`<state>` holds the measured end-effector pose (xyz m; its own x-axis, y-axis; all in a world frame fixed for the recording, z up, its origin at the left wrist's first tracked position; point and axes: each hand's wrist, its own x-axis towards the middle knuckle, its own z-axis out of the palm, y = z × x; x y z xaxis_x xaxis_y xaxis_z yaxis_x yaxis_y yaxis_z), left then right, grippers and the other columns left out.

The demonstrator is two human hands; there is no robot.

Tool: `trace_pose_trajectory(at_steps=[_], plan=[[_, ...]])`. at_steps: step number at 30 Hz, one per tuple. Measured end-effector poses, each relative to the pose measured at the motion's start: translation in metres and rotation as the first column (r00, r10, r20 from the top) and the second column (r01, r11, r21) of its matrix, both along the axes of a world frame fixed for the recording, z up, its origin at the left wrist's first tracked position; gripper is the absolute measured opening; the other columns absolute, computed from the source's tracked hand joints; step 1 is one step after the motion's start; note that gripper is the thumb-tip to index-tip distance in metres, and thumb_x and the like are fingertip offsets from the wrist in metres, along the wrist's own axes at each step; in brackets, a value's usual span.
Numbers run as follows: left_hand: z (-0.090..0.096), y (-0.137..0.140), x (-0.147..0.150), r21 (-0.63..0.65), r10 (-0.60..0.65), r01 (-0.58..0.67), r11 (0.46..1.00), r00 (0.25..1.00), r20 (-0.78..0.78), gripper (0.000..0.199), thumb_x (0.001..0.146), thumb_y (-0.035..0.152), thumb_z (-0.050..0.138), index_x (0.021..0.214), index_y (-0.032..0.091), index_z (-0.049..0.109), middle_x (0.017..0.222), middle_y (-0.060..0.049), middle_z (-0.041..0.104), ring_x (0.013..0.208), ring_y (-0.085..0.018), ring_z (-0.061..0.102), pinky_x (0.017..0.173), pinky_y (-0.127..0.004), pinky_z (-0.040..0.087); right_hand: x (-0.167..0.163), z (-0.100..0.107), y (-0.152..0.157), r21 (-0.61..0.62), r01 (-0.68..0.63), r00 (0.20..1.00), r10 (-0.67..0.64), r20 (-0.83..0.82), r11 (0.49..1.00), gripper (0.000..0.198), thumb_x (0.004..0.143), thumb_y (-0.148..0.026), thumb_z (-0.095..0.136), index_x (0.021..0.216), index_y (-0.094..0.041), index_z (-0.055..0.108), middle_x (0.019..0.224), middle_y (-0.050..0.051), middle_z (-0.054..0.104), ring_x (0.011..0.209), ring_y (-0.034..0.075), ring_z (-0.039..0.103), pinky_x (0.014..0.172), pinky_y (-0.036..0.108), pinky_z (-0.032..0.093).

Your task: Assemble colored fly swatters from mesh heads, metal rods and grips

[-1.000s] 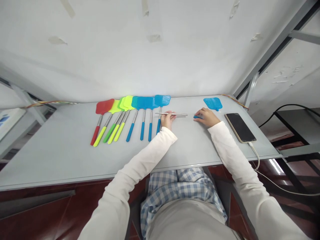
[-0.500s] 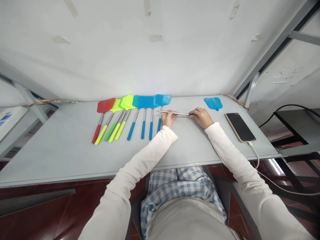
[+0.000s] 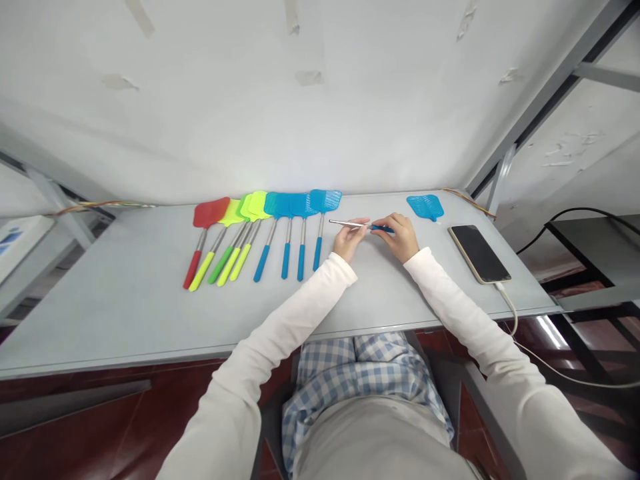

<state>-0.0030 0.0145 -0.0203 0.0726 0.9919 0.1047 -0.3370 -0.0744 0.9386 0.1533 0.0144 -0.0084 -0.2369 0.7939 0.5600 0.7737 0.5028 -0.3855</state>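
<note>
Between my hands is a fly swatter handle [image 3: 382, 229], a thin metal rod with a blue grip, held level above the table. My left hand [image 3: 349, 239] is closed around the metal rod, whose bare end points left. Closed on the blue grip is my right hand [image 3: 401, 237], close beside the left. A loose blue swatter head [image 3: 425, 207] lies on the table to the right, apart from the handle. Left of my hands several whole fly swatters lie in a row: a red one [image 3: 211, 213], yellow and green ones [image 3: 257, 203], and blue ones [image 3: 302, 204].
A phone [image 3: 480, 254] with a white charging cable [image 3: 509, 301] lies at the right of the grey table [image 3: 150, 320]. A white wall [image 3: 320, 133] with tape scraps rises behind. Metal frame posts [image 3: 500, 177] stand at both sides, with thin wires near the back corners.
My left hand has slid right along the rod, nearer my right hand. The exposed rod looks shorter, and more of the blue grip shows. My right hand has shifted slightly left.
</note>
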Motion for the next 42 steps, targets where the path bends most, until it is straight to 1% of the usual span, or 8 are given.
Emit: trace_pose_trajectory(at_steps=[7,12,16,26,33,35,38,42], plan=[[0.008,0.007,-0.009,-0.061,0.032,-0.025,0.998,0.993,0.114,0.036,0.076,0.054,0.066,0.09,0.021,0.059,0.078,-0.003,0.069,0.081,-0.015,0.068,0.075,-0.026,0.051,0.019,0.005,0.016,-0.05,0.127,0.985,-0.132,-0.112,0.991,0.041,0.097,-0.045,0.028,0.112,-0.02,0.058,0.107,0.012,0.064,0.099,0.023,0.057,0.092,0.039,0.04],[0.017,0.015,-0.024,0.049,0.132,-0.134,0.99,0.99,0.055,0.04,0.078,0.063,0.058,0.091,0.025,0.061,0.056,0.005,0.05,0.046,-0.007,0.049,0.052,-0.019,0.043,0.062,-0.02,0.059,-0.145,0.583,0.806,-0.592,-0.02,0.799,0.059,0.081,-0.051,0.053,0.118,-0.005,0.05,0.132,0.031,0.044,0.123,0.04,0.04,0.1,0.058,0.029],[0.019,0.011,-0.028,0.254,0.175,-0.122,0.96,0.964,-0.199,0.04,0.083,0.061,0.053,0.098,0.027,0.069,0.062,0.001,0.053,0.056,-0.01,0.05,0.055,-0.02,0.041,0.069,-0.024,0.066,-0.272,0.619,0.783,-0.607,0.137,0.737,0.059,0.077,-0.045,0.06,0.116,-0.002,0.048,0.123,0.033,0.049,0.118,0.042,0.044,0.096,0.06,0.03],[0.013,0.003,-0.032,0.546,0.493,0.069,0.835,0.349,-0.797,0.035,0.091,0.047,0.045,0.112,0.035,0.071,0.094,-0.01,0.061,0.089,-0.023,0.051,0.084,-0.037,0.035,0.031,0.003,0.045,-0.16,0.453,0.87,-0.395,0.295,0.877,0.039,0.088,-0.022,0.039,0.12,-0.007,0.055,0.092,0.023,0.066,0.09,0.035,0.059,0.083,0.046,0.039],[0.01,0.008,-0.037,0.522,0.505,0.007,0.853,0.244,-0.828,0.035,0.092,0.042,0.042,0.11,0.035,0.071,0.102,-0.011,0.06,0.095,-0.026,0.048,0.083,-0.039,0.033,0.038,0.011,0.042,-0.095,0.415,0.895,-0.425,-0.138,0.905,0.026,0.085,-0.026,0.045,0.104,-0.017,0.06,0.083,0.011,0.065,0.088,0.026,0.057,0.086,0.043,0.043],[0.01,0.008,-0.037,0.51,0.494,0.003,0.86,0.24,-0.835,0.034,0.091,0.042,0.043,0.11,0.035,0.071,0.102,-0.011,0.06,0.096,-0.027,0.048,0.083,-0.039,0.033,0.039,0.008,0.044,-0.203,0.367,0.801,-0.42,-0.427,0.908,0.02,0.082,-0.025,0.049,0.098,-0.02,0.058,0.081,0.006,0.065,0.078,0.02,0.059,0.08,0.039,0.049],[0.009,0.008,-0.036,0.51,0.496,-0.002,0.86,0.239,-0.835,0.032,0.091,0.042,0.045,0.109,0.035,0.071,0.101,-0.011,0.06,0.097,-0.027,0.048,0.083,-0.039,0.032,0.036,0.001,0.05,-0.416,0.114,0.427,-0.422,-0.799,0.902,0.013,0.076,-0.021,0.056,0.089,-0.022,0.054,0.071,-0.003,0.062,0.065,0.013,0.059,0.071,0.032,0.056],[0.009,0.008,-0.036,0.502,0.489,-0.02,0.865,0.258,-0.833,0.032,0.091,0.042,0.045,0.109,0.034,0.07,0.101,-0.011,0.06,0.097,-0.028,0.048,0.084,-0.04,0.033,0.029,-0.004,0.051,-0.427,-0.277,0.087,-0.421,-0.903,0.861,0.012,0.072,-0.01,0.059,0.075,-0.02,0.054,0.07,-0.003,0.064,0.067,0.01,0.062,0.077,0.027,0.058]])
